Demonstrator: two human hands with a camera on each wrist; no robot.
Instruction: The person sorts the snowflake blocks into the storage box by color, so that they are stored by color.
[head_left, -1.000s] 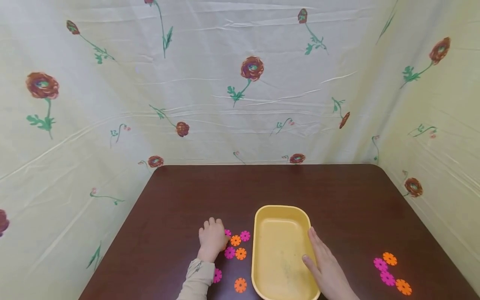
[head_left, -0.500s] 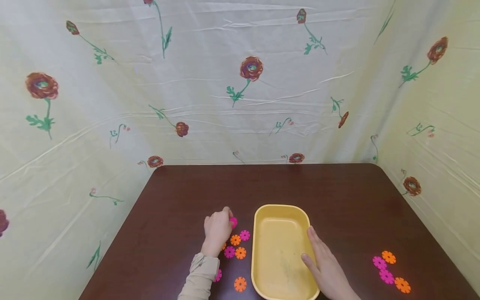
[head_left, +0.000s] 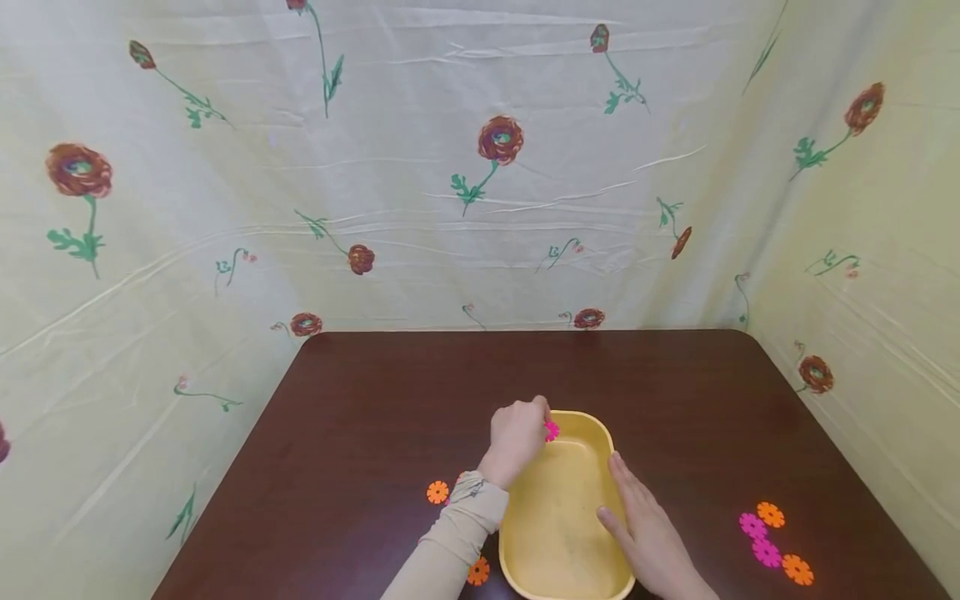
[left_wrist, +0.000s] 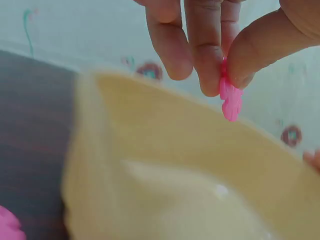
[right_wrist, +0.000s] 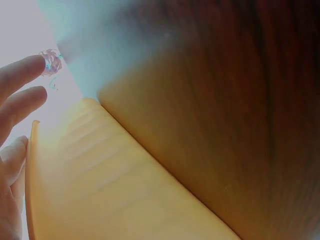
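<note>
Pink flower disc (left_wrist: 230,97) pinched in left hand (head_left: 516,435) above yellow tray (head_left: 558,533).

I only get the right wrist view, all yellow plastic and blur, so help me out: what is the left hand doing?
Observer: The left hand pinches a pink flower piece between thumb and fingers.
Operator: Where is it, relative to the tray?
Observer: Above the far end of the yellow tray, not touching it.
Operator: Anything in the tray yet?
Observer: The head view shows none inside.
Operator: Pieces lying right of the tray?
Observer: Four, two pink and two orange, on the table.
</note>
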